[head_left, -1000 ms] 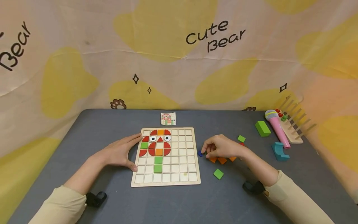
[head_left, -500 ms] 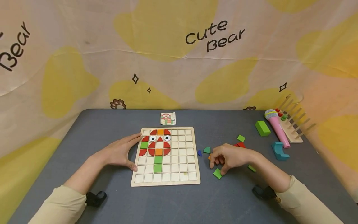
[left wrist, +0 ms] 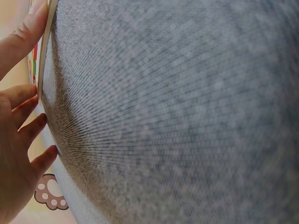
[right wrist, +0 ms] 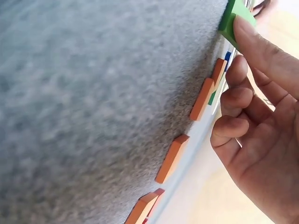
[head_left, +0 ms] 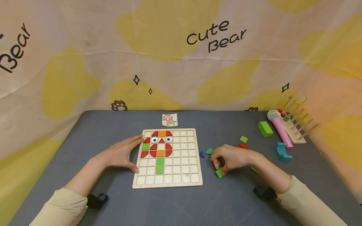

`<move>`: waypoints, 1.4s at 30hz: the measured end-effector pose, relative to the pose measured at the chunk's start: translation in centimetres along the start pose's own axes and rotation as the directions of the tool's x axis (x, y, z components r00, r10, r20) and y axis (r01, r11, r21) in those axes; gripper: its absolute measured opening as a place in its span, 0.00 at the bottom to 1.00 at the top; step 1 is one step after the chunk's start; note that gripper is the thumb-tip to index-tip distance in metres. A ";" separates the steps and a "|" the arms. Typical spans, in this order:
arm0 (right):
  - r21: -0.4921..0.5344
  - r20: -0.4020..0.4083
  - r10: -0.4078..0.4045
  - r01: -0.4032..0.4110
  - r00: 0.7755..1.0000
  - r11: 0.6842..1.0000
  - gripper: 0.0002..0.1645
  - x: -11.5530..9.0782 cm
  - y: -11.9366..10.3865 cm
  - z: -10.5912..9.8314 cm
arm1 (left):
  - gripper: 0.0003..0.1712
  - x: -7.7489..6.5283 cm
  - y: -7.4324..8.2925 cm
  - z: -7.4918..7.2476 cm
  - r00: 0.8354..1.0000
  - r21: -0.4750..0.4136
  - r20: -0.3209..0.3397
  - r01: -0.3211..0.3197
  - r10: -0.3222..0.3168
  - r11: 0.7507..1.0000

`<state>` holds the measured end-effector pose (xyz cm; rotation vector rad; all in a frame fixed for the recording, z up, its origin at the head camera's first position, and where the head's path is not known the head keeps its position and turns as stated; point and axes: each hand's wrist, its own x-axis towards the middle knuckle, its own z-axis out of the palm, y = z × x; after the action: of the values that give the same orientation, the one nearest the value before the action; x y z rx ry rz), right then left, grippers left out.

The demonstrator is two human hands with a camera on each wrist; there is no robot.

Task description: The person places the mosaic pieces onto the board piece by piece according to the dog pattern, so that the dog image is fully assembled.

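Observation:
A wooden grid board [head_left: 185,161] lies on the dark table, with red, orange and green tiles and two eye tiles set in its left columns. My left hand [head_left: 120,155] touches the board's left edge, thumb and fingers spread. Right of the board, my right hand [head_left: 236,157] pinches a green square tile [head_left: 218,173]. In the right wrist view the thumb presses on this green tile [right wrist: 237,21], while the other fingers curl beneath. Several orange tiles [right wrist: 173,158] lie by that hand, mostly hidden from the head view. A blue piece [head_left: 202,154] and a teal quarter-round [head_left: 209,151] lie near the board.
A small picture card [head_left: 169,120] lies behind the board. Red tiles [head_left: 242,146] and another green tile [head_left: 244,139] lie beyond the right hand. Farther right are a green block [head_left: 265,129], a pink toy microphone [head_left: 282,131], a teal arch block [head_left: 282,153] and a pegged wooden rack [head_left: 298,131].
My right hand has moved from beside the blue piece toward the front and now pinches the green tile, which has tilted slightly. The left hand has stayed at the board's edge.

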<state>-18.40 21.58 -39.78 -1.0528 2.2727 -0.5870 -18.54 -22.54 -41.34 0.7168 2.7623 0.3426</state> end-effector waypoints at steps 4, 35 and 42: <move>0.028 0.020 0.027 -0.027 0.999 0.999 0.13 0.5 -0.5 -0.2 | 0.74 -0.1 0.0 0.0 1.000 -0.005 -0.003 0.000 0.000 1.000; 0.171 -0.145 -0.088 0.112 0.986 0.979 0.11 10.1 -8.4 0.3 | 0.74 0.2 0.0 0.1 1.000 -0.008 0.003 0.012 -0.012 1.000; 0.181 -0.167 -0.088 0.119 0.982 0.976 0.11 11.9 -9.9 1.1 | 0.74 0.1 -0.1 0.1 1.000 -0.016 0.005 0.009 -0.009 1.000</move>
<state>-18.68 6.13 -38.33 -1.0670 2.2498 -0.9424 -18.65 -22.57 -41.46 0.7005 2.7543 0.3604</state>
